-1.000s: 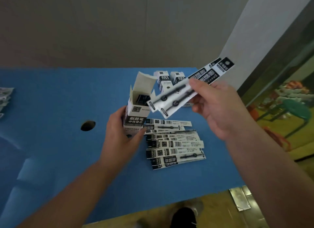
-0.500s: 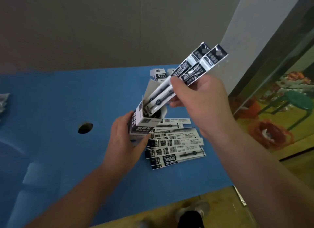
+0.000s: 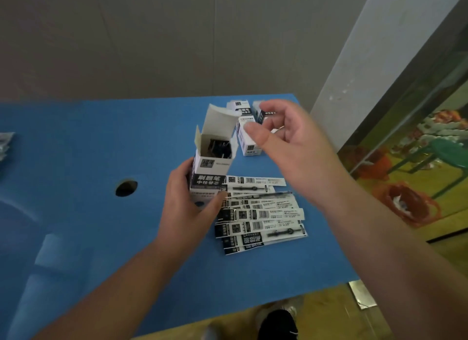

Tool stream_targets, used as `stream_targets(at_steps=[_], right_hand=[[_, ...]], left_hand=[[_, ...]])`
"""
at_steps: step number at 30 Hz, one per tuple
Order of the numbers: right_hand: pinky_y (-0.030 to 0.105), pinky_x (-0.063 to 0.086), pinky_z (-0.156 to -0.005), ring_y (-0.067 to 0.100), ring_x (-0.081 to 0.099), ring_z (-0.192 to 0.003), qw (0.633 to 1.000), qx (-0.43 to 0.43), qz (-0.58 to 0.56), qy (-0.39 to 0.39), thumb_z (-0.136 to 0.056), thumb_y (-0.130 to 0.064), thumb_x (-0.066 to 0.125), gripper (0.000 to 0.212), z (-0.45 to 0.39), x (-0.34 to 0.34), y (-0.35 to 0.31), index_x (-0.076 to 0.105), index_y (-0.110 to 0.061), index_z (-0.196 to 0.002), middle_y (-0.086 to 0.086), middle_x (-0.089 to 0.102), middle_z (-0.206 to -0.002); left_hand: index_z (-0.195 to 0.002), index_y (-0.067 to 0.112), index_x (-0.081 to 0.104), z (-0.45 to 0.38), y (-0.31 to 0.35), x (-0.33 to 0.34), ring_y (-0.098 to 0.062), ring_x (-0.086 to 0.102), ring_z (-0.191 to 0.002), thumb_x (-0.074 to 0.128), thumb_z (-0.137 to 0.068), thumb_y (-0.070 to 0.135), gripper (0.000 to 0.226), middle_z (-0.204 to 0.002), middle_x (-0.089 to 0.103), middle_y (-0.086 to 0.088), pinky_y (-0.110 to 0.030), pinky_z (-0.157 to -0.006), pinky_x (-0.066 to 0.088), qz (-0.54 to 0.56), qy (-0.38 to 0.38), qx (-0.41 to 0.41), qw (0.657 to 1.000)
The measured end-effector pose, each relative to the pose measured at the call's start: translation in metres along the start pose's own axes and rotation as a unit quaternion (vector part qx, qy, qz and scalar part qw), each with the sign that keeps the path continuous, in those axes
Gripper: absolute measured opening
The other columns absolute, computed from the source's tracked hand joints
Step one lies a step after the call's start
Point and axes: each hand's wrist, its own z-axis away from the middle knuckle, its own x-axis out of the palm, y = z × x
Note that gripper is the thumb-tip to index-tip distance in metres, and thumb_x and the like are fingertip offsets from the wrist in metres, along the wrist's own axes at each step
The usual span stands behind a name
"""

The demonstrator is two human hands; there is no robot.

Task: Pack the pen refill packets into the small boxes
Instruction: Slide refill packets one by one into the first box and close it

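Observation:
A small white-and-black box [image 3: 212, 167] stands upright on the blue table [image 3: 76, 162] with its top flap open; dark refill packets show inside it. My left hand [image 3: 188, 205] grips the box around its lower half. My right hand [image 3: 286, 142] hovers to the right of the box's mouth, fingers loosely spread, holding nothing. A fanned pile of several black-and-white pen refill packets [image 3: 260, 215] lies flat on the table just right of the box. Behind my right hand stand more small boxes [image 3: 244, 119], partly hidden by it.
A round hole [image 3: 126, 187] is cut in the table left of the box. Some clear packets [image 3: 5, 142] lie at the far left edge. The table's near edge runs diagonally at the lower right, with floor, a green stool [image 3: 445, 152] and my shoe [image 3: 278, 324] beyond.
My right hand slid the packets it held down into the open box and let them go; it now hangs empty beside the box. My left hand kept holding the box.

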Motion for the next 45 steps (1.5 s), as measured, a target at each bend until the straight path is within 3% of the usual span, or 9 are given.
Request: stream_targets(at_steps=[4, 8, 12, 18, 23, 30, 34, 39, 45], right_hand=[[0.018, 0.042, -0.065, -0.003, 0.051, -0.063, 0.993, 0.016, 0.119, -0.008, -0.094, -0.031, 0.067, 0.021, -0.018, 0.002, 0.040, 0.064, -0.029, -0.115, -0.014, 0.062, -0.092], [0.025, 0.047, -0.083, 0.005, 0.060, -0.094, 0.933, 0.035, 0.320, -0.163, -0.092, -0.031, 0.069, 0.037, -0.029, 0.010, 0.084, 0.063, -0.025, -0.128, -0.015, 0.060, -0.105], [0.037, 0.049, -0.099, 0.017, 0.060, -0.117, 0.888, 0.058, 0.383, -0.249, -0.093, -0.039, 0.068, 0.043, -0.034, 0.026, 0.100, 0.061, -0.025, -0.133, -0.005, 0.062, -0.127], [0.038, 0.055, -0.073, 0.021, 0.062, -0.087, 0.828, -0.021, 0.492, -0.267, -0.096, -0.041, 0.058, 0.026, -0.036, 0.045, 0.112, 0.070, -0.019, -0.092, -0.002, 0.059, -0.093], [0.038, 0.052, -0.072, 0.022, 0.058, -0.087, 0.780, -0.063, 0.545, -0.302, -0.098, -0.036, 0.051, 0.025, -0.038, 0.046, 0.112, 0.065, -0.017, -0.092, -0.001, 0.052, -0.095], [0.031, 0.038, -0.053, 0.021, 0.059, -0.073, 0.793, -0.034, 0.534, -0.292, -0.094, -0.019, 0.051, 0.022, -0.048, 0.048, 0.118, 0.066, -0.015, -0.079, 0.000, 0.057, -0.087], [0.032, 0.043, -0.056, 0.021, 0.059, -0.075, 0.790, -0.049, 0.540, -0.286, -0.095, -0.017, 0.053, 0.020, -0.049, 0.051, 0.120, 0.066, -0.015, -0.080, 0.000, 0.056, -0.087], [0.032, 0.043, -0.057, 0.022, 0.059, -0.075, 0.783, -0.059, 0.556, -0.272, -0.087, -0.001, 0.059, 0.019, -0.050, 0.056, 0.121, 0.072, -0.015, -0.089, 0.001, 0.059, -0.087], [0.031, 0.046, -0.059, 0.023, 0.061, -0.078, 0.783, -0.058, 0.556, -0.274, -0.089, -0.005, 0.059, 0.015, -0.057, 0.054, 0.121, 0.070, -0.015, -0.086, 0.000, 0.057, -0.081]], left_hand=[[-0.122, 0.060, 0.038, -0.001, -0.001, 0.000, -0.006, 0.059, -0.117, 0.083, -0.082, 0.024, 0.071, -0.125, 0.055, 0.013, -0.031, -0.097, 0.052, -0.001, 0.001, -0.008, 1.000], [-0.122, 0.055, 0.039, -0.002, 0.001, 0.000, -0.009, 0.062, -0.115, 0.083, -0.082, 0.020, 0.069, -0.126, 0.057, 0.004, -0.017, -0.089, 0.053, 0.023, -0.010, -0.029, 0.999], [-0.119, 0.063, 0.039, -0.001, 0.001, -0.002, -0.011, 0.061, -0.116, 0.082, -0.081, 0.021, 0.071, -0.126, 0.057, 0.006, -0.019, -0.088, 0.053, 0.021, -0.008, -0.037, 0.999], [-0.114, 0.075, 0.035, -0.001, 0.002, -0.003, -0.010, 0.061, -0.116, 0.082, -0.082, 0.023, 0.078, -0.125, 0.057, 0.007, -0.027, -0.094, 0.054, -0.007, 0.006, -0.038, 0.999], [-0.114, 0.075, 0.036, -0.001, 0.007, 0.001, -0.007, 0.061, -0.116, 0.082, -0.082, 0.022, 0.077, -0.125, 0.057, 0.008, -0.025, -0.094, 0.053, 0.000, 0.007, -0.040, 0.999], [-0.111, 0.078, 0.035, -0.003, 0.010, 0.007, -0.006, 0.060, -0.114, 0.082, -0.082, 0.018, 0.081, -0.124, 0.056, 0.006, -0.010, -0.084, 0.050, 0.005, 0.014, -0.038, 0.999], [-0.116, 0.069, 0.036, -0.004, 0.007, 0.009, -0.005, 0.060, -0.114, 0.082, -0.082, 0.021, 0.075, -0.125, 0.056, 0.009, -0.017, -0.088, 0.052, -0.005, 0.018, -0.051, 0.999], [-0.119, 0.056, 0.041, -0.005, 0.009, 0.013, -0.005, 0.061, -0.110, 0.081, -0.083, 0.013, 0.069, -0.123, 0.057, 0.004, -0.010, -0.081, 0.050, 0.004, 0.020, -0.057, 0.998], [-0.111, 0.077, 0.035, -0.005, 0.011, 0.010, -0.004, 0.061, -0.110, 0.081, -0.083, 0.017, 0.080, -0.121, 0.057, 0.008, -0.017, -0.086, 0.053, -0.015, 0.025, -0.049, 0.998]])
